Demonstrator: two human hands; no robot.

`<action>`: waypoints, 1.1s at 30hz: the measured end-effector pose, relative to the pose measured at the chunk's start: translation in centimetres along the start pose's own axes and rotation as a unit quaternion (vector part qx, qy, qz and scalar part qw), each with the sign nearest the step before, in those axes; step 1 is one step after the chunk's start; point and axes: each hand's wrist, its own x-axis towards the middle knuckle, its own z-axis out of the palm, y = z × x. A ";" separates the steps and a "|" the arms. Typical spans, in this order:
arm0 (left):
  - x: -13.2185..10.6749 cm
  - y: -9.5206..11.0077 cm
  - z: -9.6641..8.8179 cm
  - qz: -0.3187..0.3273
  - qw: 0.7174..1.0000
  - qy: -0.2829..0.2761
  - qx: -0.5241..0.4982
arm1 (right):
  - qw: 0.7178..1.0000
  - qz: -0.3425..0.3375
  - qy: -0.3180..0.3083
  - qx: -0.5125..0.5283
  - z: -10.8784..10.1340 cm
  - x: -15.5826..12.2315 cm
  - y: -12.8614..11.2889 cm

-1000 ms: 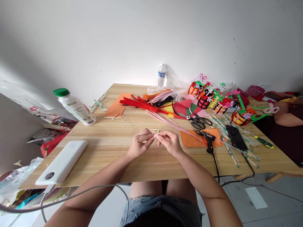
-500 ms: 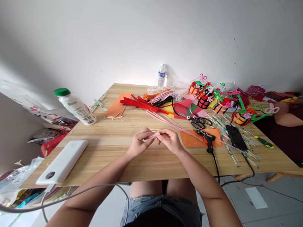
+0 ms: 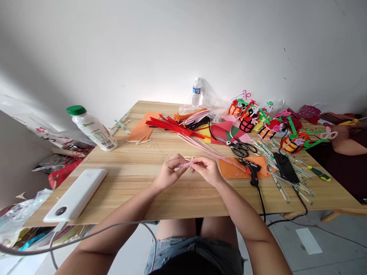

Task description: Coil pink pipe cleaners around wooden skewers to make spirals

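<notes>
Both hands meet over the near middle of the table, pinching a short pink pipe cleaner [image 3: 185, 165] that looks coiled or twisted. My left hand [image 3: 171, 172] grips its left part, while the fingertips of my right hand [image 3: 207, 170] close on its right end. A small pale stick shows by the fingertips; whether it is held I cannot tell. Beyond my hands lie long pink pipe cleaners [image 3: 197, 146] and a bundle of red pipe cleaners [image 3: 169, 126]. Black-handled scissors [image 3: 242, 148] and a black glue gun [image 3: 253, 172] rest to the right, the gun over orange felt [image 3: 229, 168].
At left stand a white bottle [image 3: 96, 131] and a white power bank [image 3: 77, 194] with a cable. Several decorated little baskets [image 3: 266, 131], wrapped sticks [image 3: 279, 183], a phone [image 3: 286, 167] and a screwdriver [image 3: 319, 173] lie right. Another person's arm [image 3: 349, 145] shows at far right.
The pink pipe cleaner has turned slightly between my fingers and now shows as a longer, straighter coil. My hands have hardly moved.
</notes>
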 end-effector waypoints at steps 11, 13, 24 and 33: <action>0.1 -0.3 0.0 -0.127 0.984 -0.049 -0.116 | 0.999 0.041 -0.013 0.017 0.1 0.1 0.2; 0.3 -0.2 -0.3 -0.163 0.967 -0.063 -0.183 | 0.997 0.058 0.007 0.051 0.0 0.3 0.4; 0.7 -0.9 -0.5 -0.200 0.953 0.040 -0.226 | 0.988 0.080 0.073 0.113 -0.4 0.7 0.2; 2.5 -5.5 -3.8 -0.281 0.934 0.204 0.084 | 0.919 0.188 0.188 0.292 -1.9 1.6 0.5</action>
